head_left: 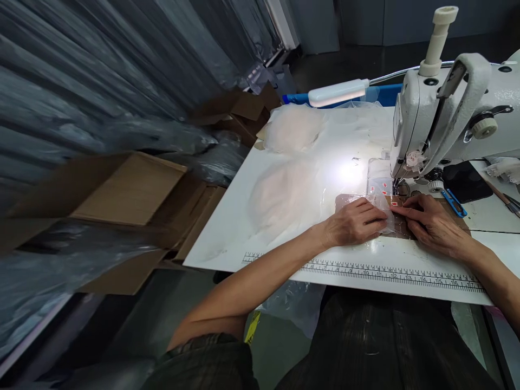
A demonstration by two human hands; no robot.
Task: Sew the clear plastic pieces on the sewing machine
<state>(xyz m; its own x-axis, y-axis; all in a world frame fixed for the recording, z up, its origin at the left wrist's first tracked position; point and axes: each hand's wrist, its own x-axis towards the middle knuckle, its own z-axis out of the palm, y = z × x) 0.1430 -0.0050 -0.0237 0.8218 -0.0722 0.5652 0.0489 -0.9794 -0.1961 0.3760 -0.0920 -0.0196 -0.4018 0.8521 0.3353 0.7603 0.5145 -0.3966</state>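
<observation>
A sewing workshop, clearly: an industrial sewing machine (455, 114) fills the upper right of the frame, a lit task lamp (338, 92) shines on a white surface (227, 227) with a printed ruler (365, 271) along its near edge. Open cardboard boxes (122, 189) and plastic sheeting (101, 70) crowd the left.

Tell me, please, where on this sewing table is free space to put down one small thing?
Free: the white strip between the left hand and the printed ruler. Crowded: sheer fabric piles at the left, both hands at the sewing machine, blue snips beyond the right hand.
</observation>
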